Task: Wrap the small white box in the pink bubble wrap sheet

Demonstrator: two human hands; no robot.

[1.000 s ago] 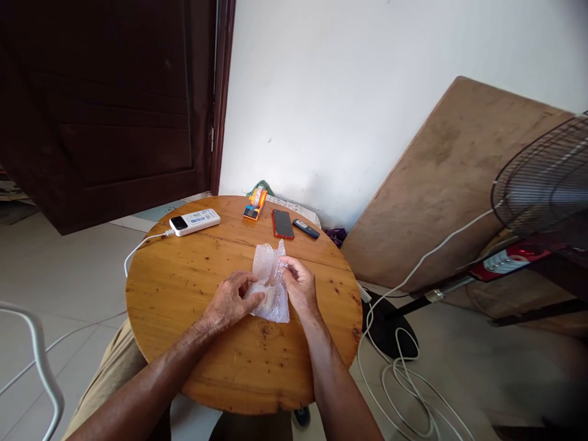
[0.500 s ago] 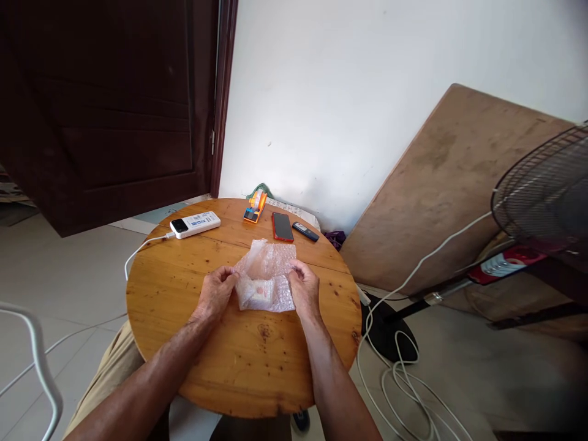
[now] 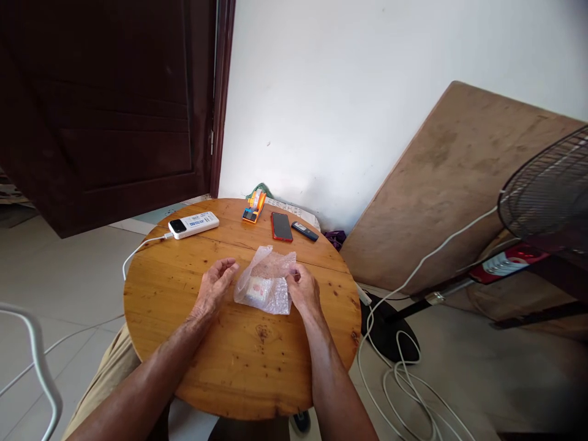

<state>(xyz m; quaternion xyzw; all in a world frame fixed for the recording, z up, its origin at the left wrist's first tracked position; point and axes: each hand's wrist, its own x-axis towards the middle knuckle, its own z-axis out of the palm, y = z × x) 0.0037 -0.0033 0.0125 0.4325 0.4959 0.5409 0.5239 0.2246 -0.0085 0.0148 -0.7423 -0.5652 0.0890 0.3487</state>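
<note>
A sheet of clear bubble wrap [image 3: 278, 297] lies on the round wooden table [image 3: 248, 367], its far edge raised. Under or inside its folded near part is a small pale item [image 3: 258, 289] with a reddish mark, blurred by the plastic. My right hand [image 3: 304, 288] pinches the wrap's right edge between thumb and fingers. Just left of the wrap, my left hand [image 3: 215, 285] is apart from it, fingers loosely curved with nothing in them.
Towards the back of the table are a white power bank [image 3: 195, 225] with a cable, an orange tape dispenser [image 3: 254, 207], a red-edged phone [image 3: 282, 226] and a small dark device [image 3: 305, 231]. A fan [image 3: 546, 190] stands at the right.
My left hand has let go of the wrap's left edge and moved slightly left. The wrap's left side has folded inward, and the sheet has turned a little.
</note>
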